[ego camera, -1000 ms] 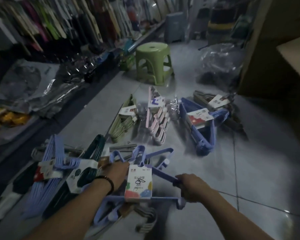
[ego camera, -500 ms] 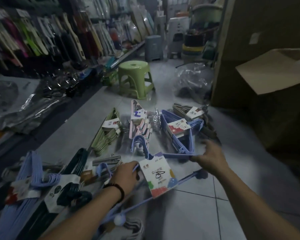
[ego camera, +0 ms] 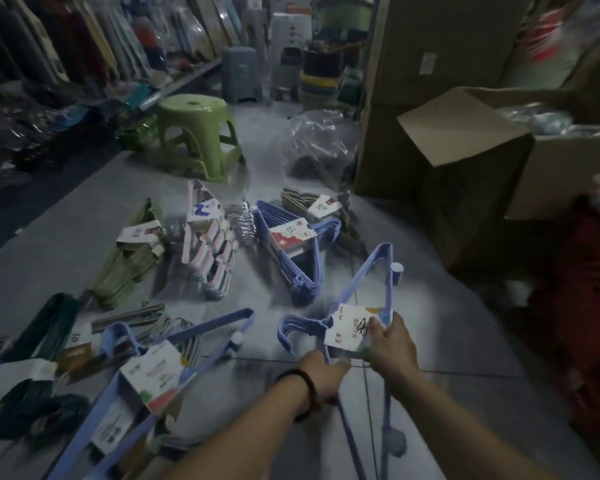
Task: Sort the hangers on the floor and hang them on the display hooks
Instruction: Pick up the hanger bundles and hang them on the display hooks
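Observation:
Both my hands hold a bundle of blue hangers (ego camera: pixel 371 271) with a white card label, low over the tiled floor. My left hand (ego camera: pixel 321 374) grips it near the neck below the hooks. My right hand (ego camera: pixel 392 344) pinches the label and the bar beside it. Another blue labelled bundle (ego camera: pixel 174 344) lies at the lower left. Further out lie a green bundle (ego camera: pixel 125 268), a pink and white bundle (ego camera: pixel 208 244), a blue bundle (ego camera: pixel 291 251) and a brownish bundle (ego camera: pixel 312 206). Dark green hangers (ego camera: pixel 49 317) sit at the far left.
A green plastic stool (ego camera: pixel 198 136) stands beyond the bundles, a clear plastic bag (ego camera: pixel 319 147) to its right. An open cardboard box (ego camera: pixel 465 150) and a red crate (ego camera: pixel 589 296) crowd the right side. Shelves of packaged goods (ego camera: pixel 84 57) line the left.
The bundle in my hands has swung right and away from the left pile, its far end now pointing up the floor. My right hand shifted from the bar's end onto the label.

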A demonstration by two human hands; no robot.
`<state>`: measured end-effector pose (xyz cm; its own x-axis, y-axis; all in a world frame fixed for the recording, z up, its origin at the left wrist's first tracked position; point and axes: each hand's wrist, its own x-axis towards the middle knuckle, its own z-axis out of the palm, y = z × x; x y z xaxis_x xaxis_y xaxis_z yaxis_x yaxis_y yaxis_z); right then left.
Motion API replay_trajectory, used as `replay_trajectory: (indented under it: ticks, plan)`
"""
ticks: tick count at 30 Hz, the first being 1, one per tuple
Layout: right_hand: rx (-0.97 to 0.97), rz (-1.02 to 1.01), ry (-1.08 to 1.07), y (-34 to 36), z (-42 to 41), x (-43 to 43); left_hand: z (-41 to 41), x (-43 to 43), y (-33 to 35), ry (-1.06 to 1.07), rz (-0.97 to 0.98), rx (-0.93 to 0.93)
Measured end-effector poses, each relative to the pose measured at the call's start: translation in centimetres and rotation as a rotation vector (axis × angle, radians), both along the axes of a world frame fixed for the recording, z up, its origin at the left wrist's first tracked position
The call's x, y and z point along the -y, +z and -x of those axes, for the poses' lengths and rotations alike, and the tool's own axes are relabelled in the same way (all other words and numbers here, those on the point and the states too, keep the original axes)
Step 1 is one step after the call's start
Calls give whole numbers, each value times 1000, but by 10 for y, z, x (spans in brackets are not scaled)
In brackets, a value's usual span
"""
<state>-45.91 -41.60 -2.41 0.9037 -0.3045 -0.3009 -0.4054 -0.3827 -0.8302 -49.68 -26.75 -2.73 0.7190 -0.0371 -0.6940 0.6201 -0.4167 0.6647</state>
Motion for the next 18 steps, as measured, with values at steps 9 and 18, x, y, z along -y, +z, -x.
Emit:
replay_trajectory:
  ticks: [9, 18]
  plan:
    - [-166, -186, 67, -52, -21, 29, -36, -126, 32, -326, -680, 193]
    - [-349, 270, 55, -73, -31, 22, 15, -282, -20, 214, -1073, 267]
